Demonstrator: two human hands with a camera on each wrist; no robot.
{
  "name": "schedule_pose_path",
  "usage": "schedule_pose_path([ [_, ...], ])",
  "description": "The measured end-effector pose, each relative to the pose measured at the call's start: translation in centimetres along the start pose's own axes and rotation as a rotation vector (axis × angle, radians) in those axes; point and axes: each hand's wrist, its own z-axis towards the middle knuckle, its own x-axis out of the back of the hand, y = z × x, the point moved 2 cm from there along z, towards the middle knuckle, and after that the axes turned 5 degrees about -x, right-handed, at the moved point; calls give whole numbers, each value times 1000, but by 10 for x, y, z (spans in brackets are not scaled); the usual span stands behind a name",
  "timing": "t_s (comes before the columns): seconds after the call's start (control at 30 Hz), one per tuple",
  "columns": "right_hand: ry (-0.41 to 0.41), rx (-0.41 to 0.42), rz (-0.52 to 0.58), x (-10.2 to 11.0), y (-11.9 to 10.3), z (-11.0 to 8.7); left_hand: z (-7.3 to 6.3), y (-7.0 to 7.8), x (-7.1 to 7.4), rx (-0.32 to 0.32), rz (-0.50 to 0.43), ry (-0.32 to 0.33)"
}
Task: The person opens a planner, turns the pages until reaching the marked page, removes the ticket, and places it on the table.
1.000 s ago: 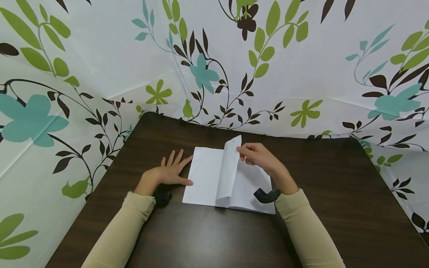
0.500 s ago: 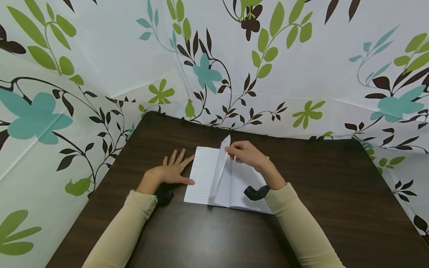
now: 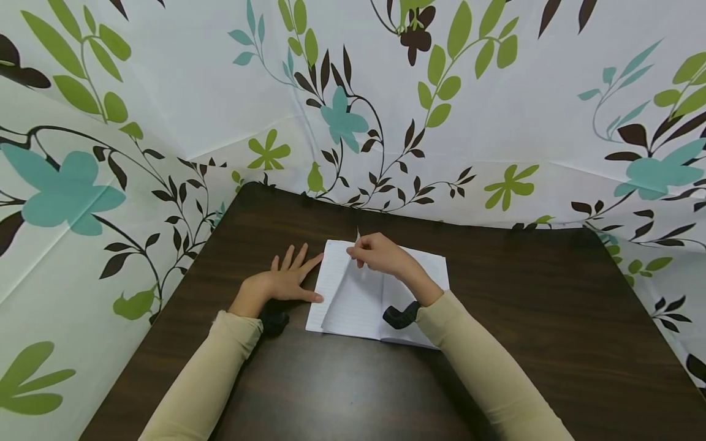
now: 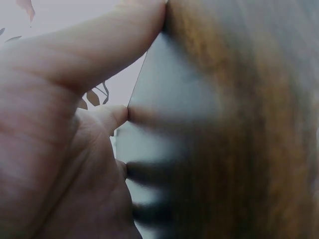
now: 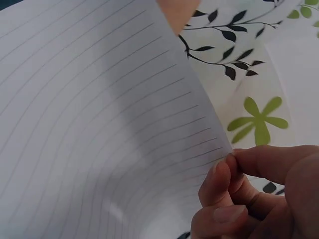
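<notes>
Head view, left hand (image 3: 281,285) splayed at notebook (image 3: 433,267) edge, right hand (image 3: 380,252) pinching lifted page (image 3: 353,306) by edge, table (image 3: 529,318) extending rightward

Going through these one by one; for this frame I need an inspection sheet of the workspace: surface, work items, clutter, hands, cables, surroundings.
Surface: dark wood-grain table, light reflected at the near side.
Work items: open notebook; one lined page is lifted.
Clutter: nothing seen.
Left hand: fingers spread on the table, thumb at the notebook's left edge.
Right hand: pinches the lifted page's edge.
Cables: nothing seen.
Surroundings: white fabric with leaf and flower print behind the table; dark devices on both wrists.
</notes>
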Motion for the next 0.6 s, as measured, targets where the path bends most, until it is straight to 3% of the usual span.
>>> schedule_pose_path([
  [0.3,-11,7,-94,-10,-9,14,2,-2,1,6,13,-13],
  [0.6,-20,-46,-172,-29,-13,25,-3,-1,4,-16,16,-32],
])
